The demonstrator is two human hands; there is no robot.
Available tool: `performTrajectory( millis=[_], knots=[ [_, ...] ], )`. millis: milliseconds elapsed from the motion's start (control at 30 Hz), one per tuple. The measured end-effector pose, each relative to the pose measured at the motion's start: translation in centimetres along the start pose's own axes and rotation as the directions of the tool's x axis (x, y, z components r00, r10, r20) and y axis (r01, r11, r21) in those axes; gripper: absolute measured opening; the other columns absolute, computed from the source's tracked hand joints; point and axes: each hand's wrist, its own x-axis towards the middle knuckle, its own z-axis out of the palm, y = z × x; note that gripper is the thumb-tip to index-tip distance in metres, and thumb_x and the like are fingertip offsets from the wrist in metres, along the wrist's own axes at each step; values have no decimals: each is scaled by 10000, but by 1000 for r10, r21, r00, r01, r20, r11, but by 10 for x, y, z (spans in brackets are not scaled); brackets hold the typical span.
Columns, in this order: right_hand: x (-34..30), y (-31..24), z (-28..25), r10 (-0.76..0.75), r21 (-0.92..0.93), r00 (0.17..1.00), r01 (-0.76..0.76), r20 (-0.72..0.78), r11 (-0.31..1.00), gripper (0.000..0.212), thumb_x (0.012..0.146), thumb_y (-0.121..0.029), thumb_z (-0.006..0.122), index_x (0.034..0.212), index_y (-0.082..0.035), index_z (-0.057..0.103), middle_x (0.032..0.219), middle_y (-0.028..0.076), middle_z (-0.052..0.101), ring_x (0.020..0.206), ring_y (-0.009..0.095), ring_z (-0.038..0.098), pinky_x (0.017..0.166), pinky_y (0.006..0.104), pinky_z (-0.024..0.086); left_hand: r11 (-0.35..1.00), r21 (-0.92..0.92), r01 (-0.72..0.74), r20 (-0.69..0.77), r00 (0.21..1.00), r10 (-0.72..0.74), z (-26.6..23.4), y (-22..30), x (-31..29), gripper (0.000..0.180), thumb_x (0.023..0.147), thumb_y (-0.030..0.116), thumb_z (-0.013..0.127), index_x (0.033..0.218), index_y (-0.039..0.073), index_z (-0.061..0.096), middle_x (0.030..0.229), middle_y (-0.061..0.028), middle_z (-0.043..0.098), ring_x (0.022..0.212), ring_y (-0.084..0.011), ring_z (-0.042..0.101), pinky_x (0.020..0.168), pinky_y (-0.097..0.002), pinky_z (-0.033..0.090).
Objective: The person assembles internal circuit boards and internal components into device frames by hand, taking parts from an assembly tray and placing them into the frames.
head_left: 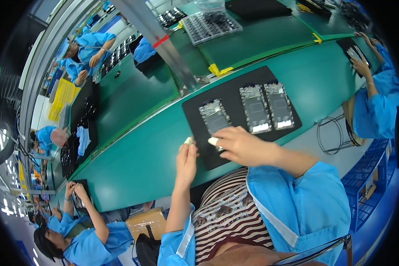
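Three opened phone bodies with exposed circuit boards lie on a black mat: a left one (215, 116), a middle one (255, 108) and a right one (279, 105). The middle and right ones lie side by side, each with a white strip at its near end. My right hand (246, 147) reaches over the near end of the left phone body and hides part of it; its fingers are stretched out. Beside the mat's left edge, my left hand (186, 163) is raised with thumb and fingers together; anything between them is hidden. Pale finger cots cover a fingertip on each hand.
The black mat (199, 153) lies on a green bench (137, 166). A metal post (168, 44) rises beyond it. A clear compartment tray (210, 26) holds small dark parts. Co-workers in blue sit left and right, and a blue crate (365, 186) stands lower right.
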Motion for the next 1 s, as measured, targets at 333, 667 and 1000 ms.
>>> performTrajectory(
  millis=[333,667,1000],
  knots=[
    [-20,28,32,180,-436,920,-329,-349,838,464,800,-49,509,1264,-42,492,1347,183,439,1324,347,335,1016,525,238,953,60,-296,238,932,274,52,8,19,410,1016,277,354,1242,-6,547,1314,-117,516,992,-220,413,910,-319,365],
    [-61,115,-28,279,-564,792,-590,-543,577,425,823,-38,465,1247,-25,496,1335,135,488,1247,330,425,972,507,283,908,106,-405,229,899,374,51,-3,12,266,939,158,482,1130,4,585,1201,-123,573,1122,-272,467,975,-363,374],
    [-94,190,-82,258,-575,627,-778,-735,252,287,875,-111,464,1132,-95,588,1179,80,604,1095,262,568,819,438,469,797,190,-573,160,819,550,58,-14,15,293,833,93,588,1122,41,583,1014,-119,623,1001,-312,529,900,-394,407]
  ],
)
